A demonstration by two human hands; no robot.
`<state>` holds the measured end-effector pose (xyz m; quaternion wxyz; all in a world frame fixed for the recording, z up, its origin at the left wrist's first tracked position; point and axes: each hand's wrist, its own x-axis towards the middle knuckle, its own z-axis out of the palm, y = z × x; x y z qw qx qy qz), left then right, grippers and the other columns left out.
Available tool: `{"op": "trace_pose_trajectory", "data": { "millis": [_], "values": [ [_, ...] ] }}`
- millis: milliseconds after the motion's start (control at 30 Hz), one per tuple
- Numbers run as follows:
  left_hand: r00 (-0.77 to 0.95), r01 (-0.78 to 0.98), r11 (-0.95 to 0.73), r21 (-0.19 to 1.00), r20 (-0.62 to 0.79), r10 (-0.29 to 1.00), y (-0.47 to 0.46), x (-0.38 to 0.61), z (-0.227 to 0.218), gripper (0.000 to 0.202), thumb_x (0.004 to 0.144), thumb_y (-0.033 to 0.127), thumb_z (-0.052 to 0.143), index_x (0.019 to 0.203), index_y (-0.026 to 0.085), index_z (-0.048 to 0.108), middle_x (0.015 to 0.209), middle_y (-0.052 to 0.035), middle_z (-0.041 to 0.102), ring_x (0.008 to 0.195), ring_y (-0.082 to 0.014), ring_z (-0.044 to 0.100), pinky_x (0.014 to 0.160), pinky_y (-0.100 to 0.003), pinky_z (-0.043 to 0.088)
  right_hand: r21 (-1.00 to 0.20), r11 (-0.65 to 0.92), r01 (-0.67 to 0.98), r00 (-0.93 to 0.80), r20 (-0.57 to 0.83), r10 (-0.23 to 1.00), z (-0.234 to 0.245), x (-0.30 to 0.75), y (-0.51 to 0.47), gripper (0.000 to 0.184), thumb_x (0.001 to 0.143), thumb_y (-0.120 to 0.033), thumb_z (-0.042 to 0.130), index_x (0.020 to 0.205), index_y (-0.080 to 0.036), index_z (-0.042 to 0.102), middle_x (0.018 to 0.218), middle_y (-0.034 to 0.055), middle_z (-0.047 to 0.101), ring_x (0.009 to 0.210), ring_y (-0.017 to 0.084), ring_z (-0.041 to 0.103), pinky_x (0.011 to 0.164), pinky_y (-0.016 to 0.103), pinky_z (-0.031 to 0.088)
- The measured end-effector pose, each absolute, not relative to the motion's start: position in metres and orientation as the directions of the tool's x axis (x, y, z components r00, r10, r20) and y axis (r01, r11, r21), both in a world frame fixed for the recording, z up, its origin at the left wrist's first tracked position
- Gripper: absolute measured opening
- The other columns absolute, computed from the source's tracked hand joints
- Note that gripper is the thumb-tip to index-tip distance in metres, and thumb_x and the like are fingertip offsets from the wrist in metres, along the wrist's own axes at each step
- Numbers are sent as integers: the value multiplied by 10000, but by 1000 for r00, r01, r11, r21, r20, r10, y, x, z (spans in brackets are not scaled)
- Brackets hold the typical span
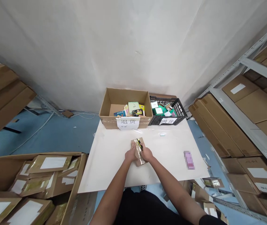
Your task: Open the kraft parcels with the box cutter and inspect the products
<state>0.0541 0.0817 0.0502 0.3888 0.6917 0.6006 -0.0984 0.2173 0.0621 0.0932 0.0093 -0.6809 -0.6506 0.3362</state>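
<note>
A small brown cardboard parcel [138, 150] sealed with shiny tape lies on the white table [105, 162]. My left hand [130, 155] grips its left side with fingers curled. My right hand [146, 153] is closed on a small yellow and black cutter [140, 145], whose tip rests on the parcel's taped top.
An open cardboard box [124, 107] with a paper label and several small packs stands at the table's far edge, a black crate [168, 111] beside it. A pink item [189, 159] lies at the right. A large box of parcels [37, 184] sits at the left, shelves [246, 125] at the right.
</note>
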Motion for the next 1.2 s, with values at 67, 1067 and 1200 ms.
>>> {"op": "trace_pose_trajectory", "data": {
  "millis": [67, 1067, 1200],
  "values": [
    [276, 900, 14, 435, -596, 754, 82, 52, 50, 1479, 605, 406, 915, 1682, 366, -97, 1770, -67, -129, 1292, -316, 650, 917, -364, 575, -431, -157, 889, -66, -460, 886, 99, 214, 59, 619, 944, -167, 529, 1544, -235, 393, 1188, 102, 756, 1054, 259, 713, 826, 295, 449],
    [123, 914, 85, 397, -471, 874, 52, 88, 56, 1174, 803, 755, 633, 1700, 347, -4, 1788, 5, -100, 1294, -385, 535, 963, -453, 545, -390, -560, 731, 419, -392, 819, 94, 284, -33, 772, 1051, -483, 445, 1667, -175, 95, 1182, 161, 744, 1069, 321, 738, 869, 361, 506],
    [71, 919, 121, 375, -459, 885, 34, 120, 54, 978, 908, 731, 496, 1703, 346, 75, 1791, -38, -89, 1307, -396, 546, 984, -485, 543, -440, -604, 664, 415, -455, 788, 66, 291, 18, 890, 1017, -587, 478, 1670, -167, 43, 1330, 165, 699, 1206, 311, 704, 962, 379, 518]
  ]
}}
